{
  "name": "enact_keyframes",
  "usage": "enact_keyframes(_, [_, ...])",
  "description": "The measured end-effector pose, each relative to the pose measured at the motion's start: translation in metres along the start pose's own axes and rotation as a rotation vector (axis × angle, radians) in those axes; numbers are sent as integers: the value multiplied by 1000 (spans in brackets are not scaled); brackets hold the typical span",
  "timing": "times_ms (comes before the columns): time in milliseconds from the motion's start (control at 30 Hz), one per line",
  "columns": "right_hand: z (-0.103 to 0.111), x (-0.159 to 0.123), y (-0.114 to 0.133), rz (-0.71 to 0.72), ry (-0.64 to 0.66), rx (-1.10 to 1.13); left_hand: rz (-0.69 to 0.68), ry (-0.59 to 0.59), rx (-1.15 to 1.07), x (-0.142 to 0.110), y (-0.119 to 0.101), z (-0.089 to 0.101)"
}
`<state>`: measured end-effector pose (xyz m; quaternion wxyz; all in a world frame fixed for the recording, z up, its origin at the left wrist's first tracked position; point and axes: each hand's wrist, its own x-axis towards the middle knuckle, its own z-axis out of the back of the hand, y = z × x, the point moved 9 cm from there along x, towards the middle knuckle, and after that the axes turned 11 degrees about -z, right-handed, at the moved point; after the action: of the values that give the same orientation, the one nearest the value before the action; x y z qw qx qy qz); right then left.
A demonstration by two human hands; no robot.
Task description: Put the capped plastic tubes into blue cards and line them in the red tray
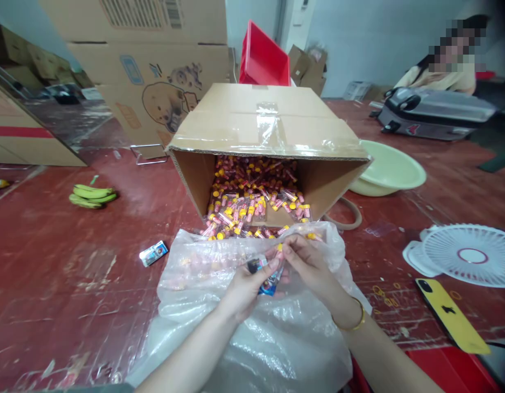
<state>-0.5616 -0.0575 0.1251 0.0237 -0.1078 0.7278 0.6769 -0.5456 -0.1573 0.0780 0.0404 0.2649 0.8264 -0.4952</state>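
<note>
My left hand (pixel 244 289) is closed on a small blue-and-dark printed packet (pixel 269 286), thumb on top. Beside it, the fingers of my right hand (pixel 312 266) pinch a little tube with a yellow cap (pixel 280 248) at the packet's upper end; whether the tube is inside the packet I cannot tell. Both hands are over a translucent plastic sheet (pixel 289 333) spread before me. Just beyond stands a cardboard box (pixel 318 128) on its side, mouth towards me, holding many pink yellow-capped tubes (pixel 252 210) in clear wrapping. Another blue printed packet (pixel 154 253) lies on the floor at left.
Bananas (pixel 92 195) lie on the red floor at left. To the right are a pale green basin (pixel 393 169), a white fan grille (pixel 477 240) and a yellow phone (pixel 451 314). A person (pixel 452 76) is behind a grey suitcase (pixel 444 112); a red bin (pixel 264 57) stands behind the box.
</note>
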Motion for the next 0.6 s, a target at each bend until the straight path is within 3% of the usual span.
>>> enact_keyframes(100, [-10, -15, -5, 33, 59, -157, -8, -29, -84, 4, -2, -5])
enact_keyframes(167, [-13, -22, -13, 14, 25, -211, -14, -36, -95, 6, -3, -8])
enact_keyframes(267, [-12, -26, -22, 16, -66, -216, -34, 2, -83, 7, -5, -13])
enact_keyframes(367, [-7, -26, -21, 124, -144, -220, -80, 68, -45, 5, -8, -15])
enact_keyframes(600, [-6, -30, -16, 200, -118, -265, -120, 57, 1, 2, -8, -8])
